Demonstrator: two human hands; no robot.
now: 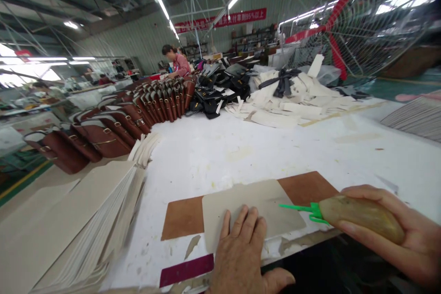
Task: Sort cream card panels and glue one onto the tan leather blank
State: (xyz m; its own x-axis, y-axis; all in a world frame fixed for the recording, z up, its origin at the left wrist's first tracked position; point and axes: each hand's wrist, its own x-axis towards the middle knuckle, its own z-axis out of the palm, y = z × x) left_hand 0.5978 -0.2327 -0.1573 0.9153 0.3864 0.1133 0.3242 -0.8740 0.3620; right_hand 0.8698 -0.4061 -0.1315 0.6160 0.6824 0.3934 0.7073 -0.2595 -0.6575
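Observation:
My left hand [239,250] lies flat, fingers stretched out, on a beige sheet [248,193] near the table's front edge. The sheet lies over a brown leather strip [182,218], whose two ends show to its left and right. In my right hand [389,220] is a squeezable glue bottle [358,216], yellowish and held sideways. Its green nozzle points left, above the sheet's right part; whether the tip touches it I cannot tell. A dark magenta strip [186,270] lies just left of my left hand.
A stack of beige sheets [86,211] stands on the left, with rows of brown leather bags [113,131] behind. Black bags [220,87] and white scraps [292,101] are heaped at the table's back. A large fan [325,27] stands at right; a person [181,64] works beyond the bags.

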